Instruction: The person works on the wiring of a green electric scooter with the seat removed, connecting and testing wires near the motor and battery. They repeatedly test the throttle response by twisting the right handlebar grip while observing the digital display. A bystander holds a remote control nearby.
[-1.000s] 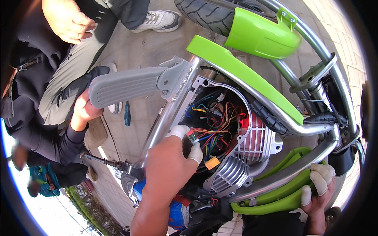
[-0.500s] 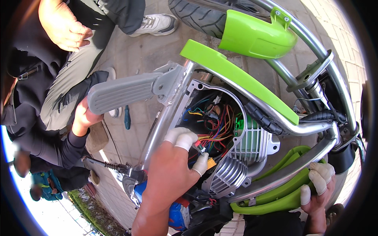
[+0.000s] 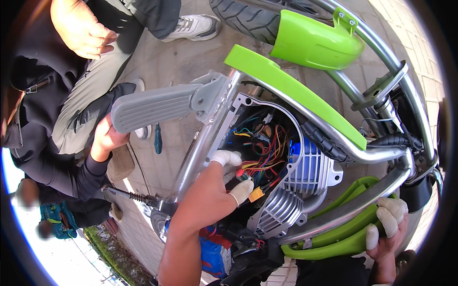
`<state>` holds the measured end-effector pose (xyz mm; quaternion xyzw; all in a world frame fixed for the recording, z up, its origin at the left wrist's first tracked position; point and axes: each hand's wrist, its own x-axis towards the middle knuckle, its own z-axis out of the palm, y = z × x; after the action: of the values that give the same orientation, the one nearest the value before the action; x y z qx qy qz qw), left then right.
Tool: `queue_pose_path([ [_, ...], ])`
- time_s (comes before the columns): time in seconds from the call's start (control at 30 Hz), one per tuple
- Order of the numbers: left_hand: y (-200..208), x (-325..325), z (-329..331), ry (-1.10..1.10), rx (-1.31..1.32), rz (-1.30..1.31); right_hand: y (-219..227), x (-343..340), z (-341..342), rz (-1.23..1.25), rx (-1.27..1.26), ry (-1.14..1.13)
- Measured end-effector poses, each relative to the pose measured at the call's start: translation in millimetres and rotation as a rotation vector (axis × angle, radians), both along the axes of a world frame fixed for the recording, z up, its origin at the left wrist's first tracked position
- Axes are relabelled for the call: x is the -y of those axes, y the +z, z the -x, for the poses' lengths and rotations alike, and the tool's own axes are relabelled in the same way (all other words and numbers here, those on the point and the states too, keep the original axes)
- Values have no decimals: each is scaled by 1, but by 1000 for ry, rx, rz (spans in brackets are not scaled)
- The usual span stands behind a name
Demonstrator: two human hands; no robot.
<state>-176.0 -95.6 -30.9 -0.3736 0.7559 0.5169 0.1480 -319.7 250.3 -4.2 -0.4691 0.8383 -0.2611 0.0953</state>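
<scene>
White finger covers are on the fingertips of both hands. My left hand (image 3: 207, 186) reaches into the open metal housing (image 3: 274, 107) of a scooter-like frame. Its thumb and fingers close around a small red connector (image 3: 242, 174) on a bundle of coloured wires (image 3: 260, 164); the fingers partly hide the grip. Just beyond the thumb, a yellow connector (image 3: 256, 193) lies near the housing's finned edge. At the right, my right hand (image 3: 387, 233) has its fingers curled against the end of a bright green curved panel (image 3: 329, 243), beside a metal frame tube (image 3: 353, 214).
A grey footrest (image 3: 152, 108) juts leftward from the frame. Another person's hand (image 3: 107, 136) touches its end; their other hand (image 3: 86, 31) hangs above. A screwdriver (image 3: 158, 139) lies on the paving. The tyre (image 3: 248, 24) and green fender (image 3: 317, 40) are at the top.
The light inside the housing has turned from green to blue. My left hand's fingers have shifted at the red connector, and more of the yellow connector shows. My right hand stays put.
</scene>
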Motion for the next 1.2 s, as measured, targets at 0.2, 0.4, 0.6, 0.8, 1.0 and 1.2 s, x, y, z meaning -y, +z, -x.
queue_pose_path([
  [0.2,24,-10,17,-254,40,298,0,-5,-1,-38,4,3],
  [0.4,32,-13,13,-324,46,395,-1,-3,-3,-65,3,-5],
  [0.6,38,-13,13,-374,-24,421,-4,-3,-7,-123,-87,-82],
  [0.8,36,-16,12,-394,1,381,-17,-46,-12,56,-124,-198],
  [1.0,26,-17,10,-421,-26,363,-14,-43,-12,152,-51,-198],
  [1.2,29,-11,8,-437,18,358,-16,-53,-14,250,81,-199],
])
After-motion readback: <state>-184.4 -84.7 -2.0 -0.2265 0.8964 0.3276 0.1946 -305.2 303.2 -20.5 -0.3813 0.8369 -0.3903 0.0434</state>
